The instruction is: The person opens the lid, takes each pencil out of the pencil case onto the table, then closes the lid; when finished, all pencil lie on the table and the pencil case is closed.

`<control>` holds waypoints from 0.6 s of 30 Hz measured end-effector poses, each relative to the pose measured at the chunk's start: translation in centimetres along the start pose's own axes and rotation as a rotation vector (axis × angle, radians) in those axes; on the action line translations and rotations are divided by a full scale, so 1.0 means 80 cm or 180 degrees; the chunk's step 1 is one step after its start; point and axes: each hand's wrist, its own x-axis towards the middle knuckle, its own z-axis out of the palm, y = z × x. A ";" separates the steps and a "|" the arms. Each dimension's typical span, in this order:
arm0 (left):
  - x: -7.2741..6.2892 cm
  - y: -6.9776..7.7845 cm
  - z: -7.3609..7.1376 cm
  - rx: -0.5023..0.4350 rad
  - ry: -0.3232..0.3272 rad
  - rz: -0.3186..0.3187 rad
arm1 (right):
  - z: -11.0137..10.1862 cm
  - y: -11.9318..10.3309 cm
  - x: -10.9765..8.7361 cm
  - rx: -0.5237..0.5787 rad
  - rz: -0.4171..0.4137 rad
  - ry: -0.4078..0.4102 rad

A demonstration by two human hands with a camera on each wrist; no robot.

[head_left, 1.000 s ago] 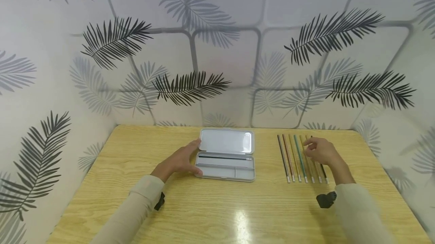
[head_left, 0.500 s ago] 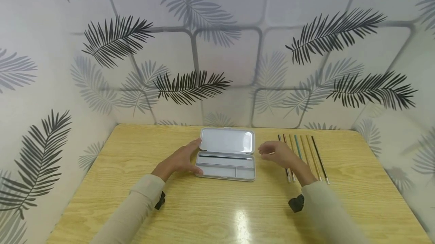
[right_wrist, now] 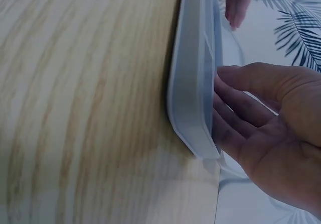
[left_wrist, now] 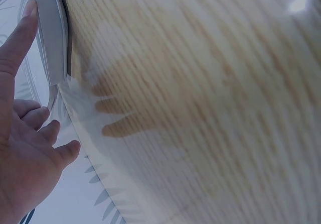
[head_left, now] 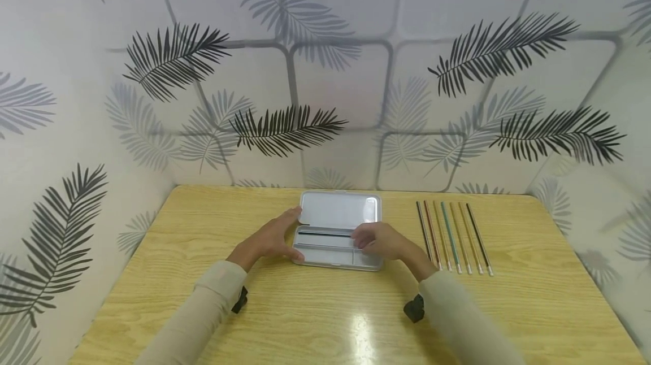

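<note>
A grey pencil case (head_left: 325,264) lies open on the table, its lid (head_left: 335,209) folded back toward the wall. Inside the long back compartment lies a dark pencil (head_left: 325,234). My left hand (head_left: 272,239) spans the case's left end, thumb at the front corner and fingers near the lid; in the left wrist view the thumb lies straight along the case wall. My right hand (head_left: 383,242) reaches over the right end of the case, its fingertips dipping inside by the pencil's right end. In the right wrist view the case wall hides these fingertips; I cannot tell whether they pinch the pencil.
Several pencils (head_left: 450,235) in different colours lie side by side on the table, right of the case, white ends toward me. The wooden table (head_left: 305,320) meets a leaf-patterned wall (head_left: 356,99) behind the case.
My right hand has moved left from above the row of pencils to the inside of the case, uncovering the row. The left hand has stayed at the case's left end.
</note>
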 end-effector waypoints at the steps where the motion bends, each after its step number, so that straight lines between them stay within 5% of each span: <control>1: 0.000 0.000 0.000 0.0001 0.0001 -0.0001 | 0.002 -0.001 0.002 -0.0069 0.0044 0.0017; 7: -0.001 0.002 0.000 0.0015 -0.0022 -0.0047 | 0.010 -0.006 0.010 -0.0389 0.0246 0.0076; 18: -0.002 0.004 -0.002 0.0032 -0.0030 -0.0024 | 0.008 -0.006 0.021 -0.0564 0.0174 -0.0052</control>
